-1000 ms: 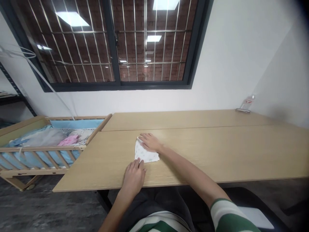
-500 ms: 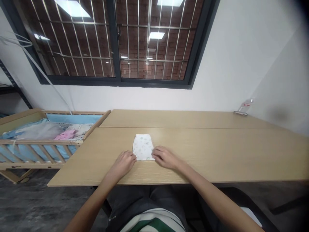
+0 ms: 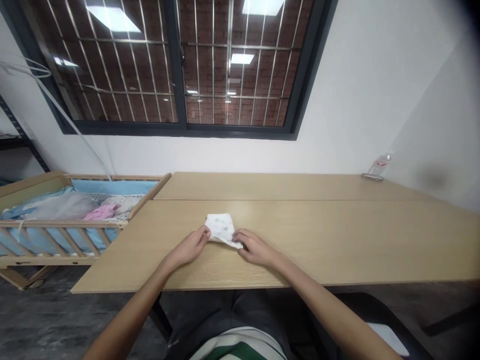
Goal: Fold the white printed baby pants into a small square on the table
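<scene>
Cloth (image 3: 221, 225), white with faint small print, on table (image 3: 337, 235), near panel, just short of the seam. Clock centred on cloth, 12 toward window (image 3: 180, 75).

Left hand (image 3: 190, 244): at 8 o'clock, nearly closed, thumb and fingers pinching the cloth's left side by the near corner. Right hand (image 3: 255, 248): at 4 o'clock, fingers curled in, gripping the right near corner; thumb partly hidden. So 2 hands, 1 cloth, both holding. Near edge curls up, slanting down toward the right hand; far part looks flat. Number of layers: cannot tell.

Crib (image 3: 69, 224) at 9 o'clock, wooden rails, blue lining, beside the table's left end; pink cloth (image 3: 100, 212) inside. Clear bottle (image 3: 381, 162) with red marking between 2 and 3 o'clock, far end of table near the wall, well apart from both hands. Person's lap (image 3: 232, 305) at 6 o'clock, dark trousers, below table edge.
</scene>
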Demonstrator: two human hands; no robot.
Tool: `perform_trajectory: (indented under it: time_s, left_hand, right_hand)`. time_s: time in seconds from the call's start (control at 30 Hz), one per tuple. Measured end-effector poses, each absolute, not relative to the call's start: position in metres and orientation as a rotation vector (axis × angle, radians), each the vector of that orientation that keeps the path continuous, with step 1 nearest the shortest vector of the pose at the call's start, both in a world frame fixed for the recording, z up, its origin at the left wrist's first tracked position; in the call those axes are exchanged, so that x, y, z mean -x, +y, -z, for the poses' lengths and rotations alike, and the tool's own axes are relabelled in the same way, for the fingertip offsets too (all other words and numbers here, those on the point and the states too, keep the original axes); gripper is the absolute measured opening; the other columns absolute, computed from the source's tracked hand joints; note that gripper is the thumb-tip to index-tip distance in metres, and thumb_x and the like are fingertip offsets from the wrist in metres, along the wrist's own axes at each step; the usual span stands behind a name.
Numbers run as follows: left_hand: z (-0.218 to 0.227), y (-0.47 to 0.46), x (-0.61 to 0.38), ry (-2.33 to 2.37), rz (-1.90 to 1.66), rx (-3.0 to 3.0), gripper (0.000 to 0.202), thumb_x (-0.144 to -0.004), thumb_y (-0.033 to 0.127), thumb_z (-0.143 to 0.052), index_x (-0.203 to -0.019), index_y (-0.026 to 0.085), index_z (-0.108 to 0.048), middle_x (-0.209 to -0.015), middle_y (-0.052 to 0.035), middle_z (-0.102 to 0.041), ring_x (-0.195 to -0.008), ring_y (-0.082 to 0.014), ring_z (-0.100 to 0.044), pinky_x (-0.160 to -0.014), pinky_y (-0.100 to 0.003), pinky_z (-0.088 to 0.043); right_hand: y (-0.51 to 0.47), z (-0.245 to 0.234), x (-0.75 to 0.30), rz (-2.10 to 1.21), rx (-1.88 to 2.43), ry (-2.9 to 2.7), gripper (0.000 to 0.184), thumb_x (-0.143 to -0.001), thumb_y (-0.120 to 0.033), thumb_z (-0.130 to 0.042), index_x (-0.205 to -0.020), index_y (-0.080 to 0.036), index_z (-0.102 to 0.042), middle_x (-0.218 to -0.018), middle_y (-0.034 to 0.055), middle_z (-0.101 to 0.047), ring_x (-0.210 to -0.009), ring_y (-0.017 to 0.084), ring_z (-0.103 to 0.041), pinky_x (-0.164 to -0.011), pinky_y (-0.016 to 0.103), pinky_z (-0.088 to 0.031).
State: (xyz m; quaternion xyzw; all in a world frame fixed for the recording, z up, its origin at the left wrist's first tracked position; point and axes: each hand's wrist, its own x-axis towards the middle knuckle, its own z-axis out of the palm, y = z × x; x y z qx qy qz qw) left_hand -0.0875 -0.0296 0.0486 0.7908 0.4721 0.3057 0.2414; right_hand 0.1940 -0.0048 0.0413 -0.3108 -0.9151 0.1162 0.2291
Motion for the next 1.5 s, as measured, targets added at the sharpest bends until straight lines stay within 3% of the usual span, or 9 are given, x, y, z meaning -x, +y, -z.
perform_trajectory:
  time_s: [0.07,0.23,0.43,0.67,0.87,1.1,1.5]
  left_hand:
    - [-0.052,-0.018,0.091,1.258,-0.811,-2.114,0.039,-0.101,0.051,-0.035,-0.101,0.02,-0.059,-0.096,-0.0063,-0.07,-0.089,-0.0219,-0.064,-0.084,-0.033,-0.05]
    - [-0.05,0.004,0.102,1.149,-0.73,-2.097,0.049,-0.08,0.052,-0.07,-0.114,0.018,-0.067,-0.116,-0.0081,-0.073,-0.103,-0.0269,-0.066,-0.09,-0.032,-0.05]
    - [-0.039,0.036,0.099,1.292,-0.777,-2.052,0.045,-0.092,0.053,-0.048,-0.103,0.015,-0.069,-0.102,-0.0082,-0.075,-0.091,-0.0233,-0.066,-0.078,-0.029,-0.05]
    - [-0.021,0.069,0.09,1.7,-0.793,-1.962,0.03,-0.088,0.045,-0.058,-0.08,0.018,-0.064,-0.077,-0.0038,-0.068,-0.072,-0.0187,-0.058,-0.066,-0.027,-0.039]
    - [-0.01,0.072,0.091,1.851,-0.786,-1.895,0.026,-0.085,0.046,-0.065,-0.085,0.019,-0.063,-0.083,-0.0041,-0.07,-0.076,-0.0186,-0.062,-0.064,-0.026,-0.037]
    - [-0.004,0.074,0.091,1.869,-0.792,-1.903,0.024,-0.086,0.045,-0.065,-0.084,0.021,-0.063,-0.082,-0.0024,-0.072,-0.077,-0.0186,-0.065,-0.064,-0.026,-0.038]
    - [0.002,0.073,0.092,1.861,-0.836,-1.981,0.024,-0.088,0.045,-0.063,-0.084,0.022,-0.063,-0.081,-0.0022,-0.073,-0.076,-0.0191,-0.067,-0.064,-0.026,-0.041]
  right_hand:
    - [0.003,-0.044,-0.19,-0.37,0.874,-2.481,0.026,-0.096,-0.026,-0.051,-0.117,-0.019,-0.065,-0.12,0.0141,-0.068,-0.112,0.029,-0.062,-0.098,0.044,-0.048]
    - [0.02,-0.054,-0.184,-0.536,0.998,-2.395,0.027,-0.102,-0.038,-0.043,-0.109,-0.021,-0.063,-0.103,0.0093,-0.071,-0.091,0.025,-0.065,-0.082,0.036,-0.05]
    - [0.055,-0.043,-0.176,-0.567,1.168,-2.262,0.029,-0.101,-0.047,-0.044,-0.102,-0.021,-0.055,-0.086,0.0055,-0.067,-0.076,0.022,-0.061,-0.068,0.031,-0.046]
    - [0.088,-0.019,-0.159,-0.605,1.374,-1.945,0.021,-0.094,-0.034,-0.054,-0.108,-0.02,-0.05,-0.095,0.0076,-0.069,-0.083,0.021,-0.064,-0.069,0.03,-0.047]
    - [0.089,-0.012,-0.159,-0.622,1.481,-1.808,0.039,-0.085,-0.036,-0.063,-0.116,-0.021,-0.046,-0.09,0.0055,-0.067,-0.077,0.021,-0.063,-0.068,0.031,-0.047]
    - [0.084,-0.011,-0.161,-0.675,1.407,-1.784,0.032,-0.087,-0.04,-0.062,-0.108,-0.022,-0.045,-0.077,-0.0014,-0.06,-0.068,0.018,-0.058,-0.061,0.027,-0.042]
    - [0.085,-0.006,-0.159,-0.627,1.405,-1.783,0.032,-0.087,-0.039,-0.062,-0.11,-0.02,-0.05,-0.075,-0.0015,-0.061,-0.067,0.018,-0.058,-0.062,0.027,-0.042]
